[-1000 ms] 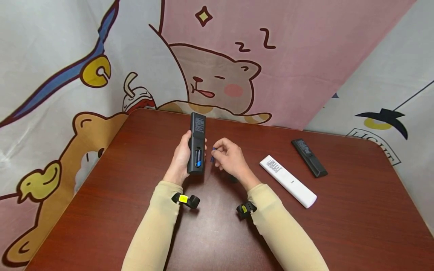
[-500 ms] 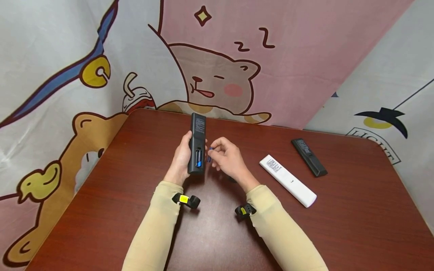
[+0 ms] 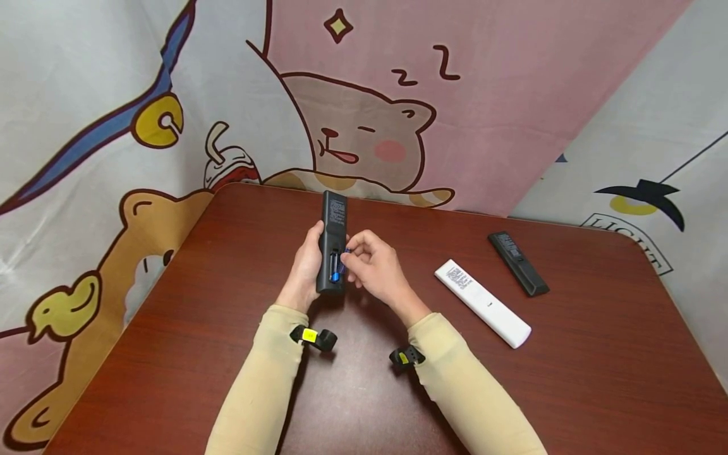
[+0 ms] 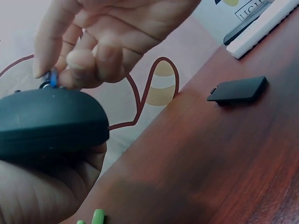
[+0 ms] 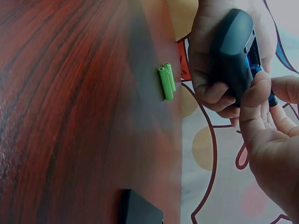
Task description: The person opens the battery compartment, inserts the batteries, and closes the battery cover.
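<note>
My left hand grips a black remote control, its back turned up and its battery compartment uncovered. One blue battery lies in that compartment. With thumb and fingertips, my right hand pinches a second blue battery at the compartment's right edge; the fingers hide most of it. On the table to the right is a small black battery cover, seen in the left wrist view. Two green batteries lie side by side on the table in the right wrist view.
A white remote and another black remote lie face down at the right of the brown table. Behind the table hangs a cartoon-printed cloth.
My right hand has moved left with the pinched battery, from beside the remote to the edge of its compartment. The left hand and remote have hardly moved.
</note>
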Tool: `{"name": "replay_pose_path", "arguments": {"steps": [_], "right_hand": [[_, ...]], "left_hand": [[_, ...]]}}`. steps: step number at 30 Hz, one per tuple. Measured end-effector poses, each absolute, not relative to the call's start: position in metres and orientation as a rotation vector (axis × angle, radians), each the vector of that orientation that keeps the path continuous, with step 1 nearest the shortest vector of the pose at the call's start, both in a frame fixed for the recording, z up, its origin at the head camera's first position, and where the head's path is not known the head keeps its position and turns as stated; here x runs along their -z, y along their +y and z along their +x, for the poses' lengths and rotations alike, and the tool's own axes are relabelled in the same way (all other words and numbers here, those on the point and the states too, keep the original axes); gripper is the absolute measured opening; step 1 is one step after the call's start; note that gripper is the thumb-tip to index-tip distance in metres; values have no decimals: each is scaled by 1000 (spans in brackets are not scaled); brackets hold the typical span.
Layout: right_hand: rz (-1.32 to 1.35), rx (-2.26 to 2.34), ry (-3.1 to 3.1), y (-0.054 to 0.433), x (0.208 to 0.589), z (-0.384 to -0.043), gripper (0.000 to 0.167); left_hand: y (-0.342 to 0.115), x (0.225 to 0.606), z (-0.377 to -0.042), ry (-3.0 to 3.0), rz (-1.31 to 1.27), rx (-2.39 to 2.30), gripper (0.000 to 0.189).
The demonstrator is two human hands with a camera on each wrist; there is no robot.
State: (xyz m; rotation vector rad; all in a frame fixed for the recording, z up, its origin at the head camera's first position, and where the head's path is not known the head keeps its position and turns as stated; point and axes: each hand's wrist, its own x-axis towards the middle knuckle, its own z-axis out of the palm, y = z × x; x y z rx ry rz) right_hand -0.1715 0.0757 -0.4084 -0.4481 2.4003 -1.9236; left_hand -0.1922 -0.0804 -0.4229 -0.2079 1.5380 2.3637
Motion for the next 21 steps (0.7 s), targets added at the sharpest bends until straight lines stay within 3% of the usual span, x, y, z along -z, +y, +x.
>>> {"name": "replay_pose_path", "arguments": {"steps": [21], "right_hand": [[-614,1753,2597,70,407,-168,13]], "left_hand": [[-78,423,-192,1499,-167,-2359,63]]}}
